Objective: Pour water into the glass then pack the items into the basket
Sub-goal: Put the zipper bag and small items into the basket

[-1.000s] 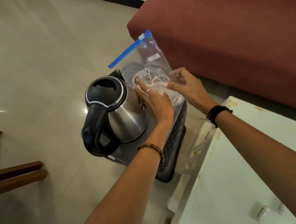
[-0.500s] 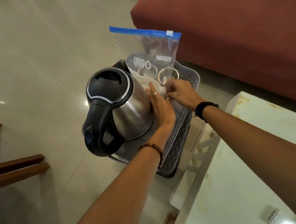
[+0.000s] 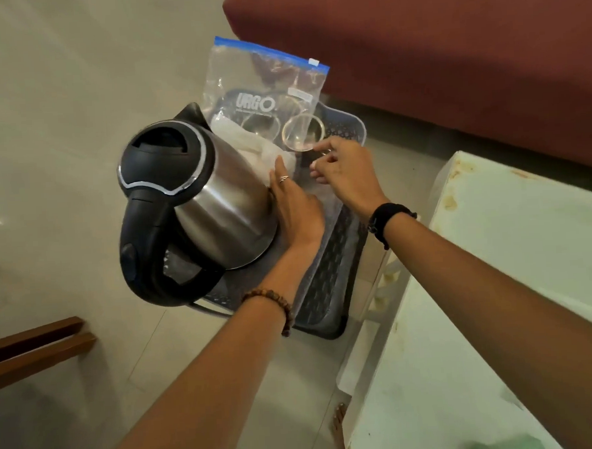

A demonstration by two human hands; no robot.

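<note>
A dark grey perforated basket (image 3: 329,291) sits on the tiled floor. A steel kettle (image 3: 224,200) with a black lid and handle stands in its left part. At the far end a clear zip bag (image 3: 263,78) with a blue seal stands upright; white cloth (image 3: 249,141) and a glass (image 3: 302,133) show through or against it. My left hand (image 3: 293,207) lies flat between the kettle and the bag, fingers straight. My right hand (image 3: 347,173) hovers over the basket with loosely curled fingers, its index tip at the glass's rim, and grips nothing that I can see.
A dark red sofa (image 3: 433,62) runs along the back right, close behind the basket. A white table (image 3: 481,317) stands at the right, touching the basket's side. Wooden furniture bars (image 3: 33,348) lie at the left. A bare foot (image 3: 340,417) shows below.
The bag has swung from tilted to upright and settled at the basket's far end. My right hand has let go of the bag and drawn back slightly; the left hand stays by the kettle.
</note>
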